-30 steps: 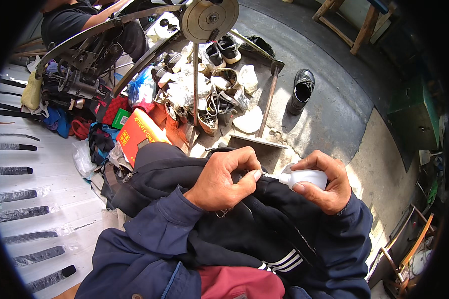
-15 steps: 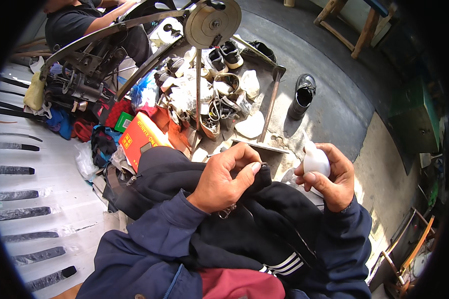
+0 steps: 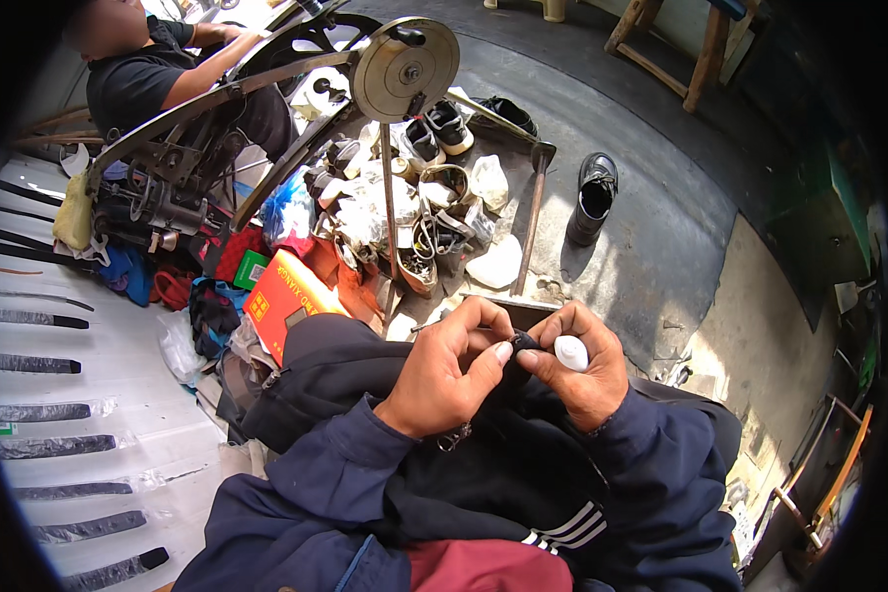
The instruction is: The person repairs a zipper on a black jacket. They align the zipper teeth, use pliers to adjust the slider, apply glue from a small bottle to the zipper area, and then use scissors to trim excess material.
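Observation:
Across my lap lies a black garment (image 3: 483, 483) with three white stripes. My left hand (image 3: 434, 380) is closed on a bunched edge of it, thumb and forefinger pinching the cloth. A metal zipper pull (image 3: 452, 437) hangs below that hand. My right hand (image 3: 590, 380) is closed too, with a small white squeeze bottle (image 3: 571, 353) tucked in its fingers. Its thumb and fingertip meet the same black edge, close beside the left fingertips. The bottle's nozzle end faces up toward me. Whatever lies inside the pinched edge is hidden by the fingers.
A hand-cranked sewing machine (image 3: 168, 197) with a large wheel (image 3: 405, 71) stands at the left. Behind it sits another person (image 3: 138, 84). Shoes and bags (image 3: 365, 197) lie piled ahead, near an iron shoe stand (image 3: 533, 217). A black shoe (image 3: 594, 197) is on the floor.
My right hand has moved left with the bottle, from apart to touching the black edge beside my left hand. The bottle has tipped from nozzle away to nozzle toward me. The left hand keeps its pinch.

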{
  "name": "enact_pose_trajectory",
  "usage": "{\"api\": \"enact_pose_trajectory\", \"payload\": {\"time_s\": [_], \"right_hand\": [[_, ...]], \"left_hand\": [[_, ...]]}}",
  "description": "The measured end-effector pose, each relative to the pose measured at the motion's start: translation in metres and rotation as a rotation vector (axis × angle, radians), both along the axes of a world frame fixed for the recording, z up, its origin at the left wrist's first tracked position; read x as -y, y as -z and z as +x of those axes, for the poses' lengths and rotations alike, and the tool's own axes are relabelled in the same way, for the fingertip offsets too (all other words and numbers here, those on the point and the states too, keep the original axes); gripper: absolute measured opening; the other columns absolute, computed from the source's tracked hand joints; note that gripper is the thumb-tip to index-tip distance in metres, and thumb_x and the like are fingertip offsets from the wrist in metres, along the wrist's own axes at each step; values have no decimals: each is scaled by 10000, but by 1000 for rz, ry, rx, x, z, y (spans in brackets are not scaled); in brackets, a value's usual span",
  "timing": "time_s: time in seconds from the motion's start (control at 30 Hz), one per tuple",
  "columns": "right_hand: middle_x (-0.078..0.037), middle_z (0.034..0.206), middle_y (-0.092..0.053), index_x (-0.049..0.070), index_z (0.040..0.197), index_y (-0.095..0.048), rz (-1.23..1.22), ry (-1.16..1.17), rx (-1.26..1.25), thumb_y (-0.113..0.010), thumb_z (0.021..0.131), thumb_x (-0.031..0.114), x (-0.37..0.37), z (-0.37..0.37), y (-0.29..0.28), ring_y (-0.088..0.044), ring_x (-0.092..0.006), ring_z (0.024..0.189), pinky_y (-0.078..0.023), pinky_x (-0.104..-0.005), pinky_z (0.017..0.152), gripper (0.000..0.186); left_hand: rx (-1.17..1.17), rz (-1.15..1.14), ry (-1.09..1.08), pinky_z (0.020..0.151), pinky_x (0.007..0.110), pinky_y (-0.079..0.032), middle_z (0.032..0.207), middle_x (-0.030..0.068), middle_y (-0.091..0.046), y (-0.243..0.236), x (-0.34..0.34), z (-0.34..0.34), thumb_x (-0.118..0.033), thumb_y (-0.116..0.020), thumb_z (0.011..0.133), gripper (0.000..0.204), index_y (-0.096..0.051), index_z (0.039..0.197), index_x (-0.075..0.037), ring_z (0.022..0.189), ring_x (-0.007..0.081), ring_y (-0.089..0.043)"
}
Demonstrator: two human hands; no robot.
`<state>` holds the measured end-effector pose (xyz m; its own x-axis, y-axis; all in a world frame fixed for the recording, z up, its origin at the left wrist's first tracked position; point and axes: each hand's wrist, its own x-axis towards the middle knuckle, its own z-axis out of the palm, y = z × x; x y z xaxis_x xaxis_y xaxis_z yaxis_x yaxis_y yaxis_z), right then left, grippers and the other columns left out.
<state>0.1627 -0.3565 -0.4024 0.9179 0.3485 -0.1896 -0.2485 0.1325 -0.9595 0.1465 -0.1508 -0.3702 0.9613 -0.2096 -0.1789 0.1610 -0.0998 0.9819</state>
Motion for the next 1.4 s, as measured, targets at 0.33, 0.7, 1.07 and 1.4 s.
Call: {"api": "enact_pose_trajectory", "payload": {"time_s": [0.33, 0.7, 1.07, 1.4], "right_hand": [[-1, 870, -633, 55, 908, -562, -194, -127, 122, -827, 839, -25, 0, 3, -6, -562, -83, 814, -484, -266, 751, 286], [-66, 809, -625, 43, 964, -584, -181, -166, 114, -821, 842, 59, -2, 0, 1, -561, -115, 763, -498, -309, 706, 267], [-6, 857, -639, 40, 962, -600, -37, -120, 40, -832, 847, 27, 4, 0, 2, -568, -84, 808, -495, -280, 746, 259], [23, 876, -633, 46, 965, -599, 42, -113, -53, -829, 866, 37, 4, 0, 5, -560, -60, 829, -482, -257, 747, 250]], "left_hand": [[245, 363, 153, 729, 310, -543, 808, 121, -649, -14, -5, 7, -1, -642, 889, 132, -585, 1007, 13, 761, 201, -701], [414, 413, 180, 598, 491, -463, 720, 214, -529, 11, 5, 3, 53, -556, 812, 204, -467, 983, -14, 668, 467, -596], [63, 16, 42, 639, 254, -395, 763, -22, -498, 16, 5, 7, -165, -503, 1113, 190, -580, 1009, -26, 683, 54, -438], [28, -68, -3, 674, 228, -427, 818, -21, -551, 15, 1, 4, -234, -499, 1132, 251, -590, 1013, -33, 722, 54, -500]]}}
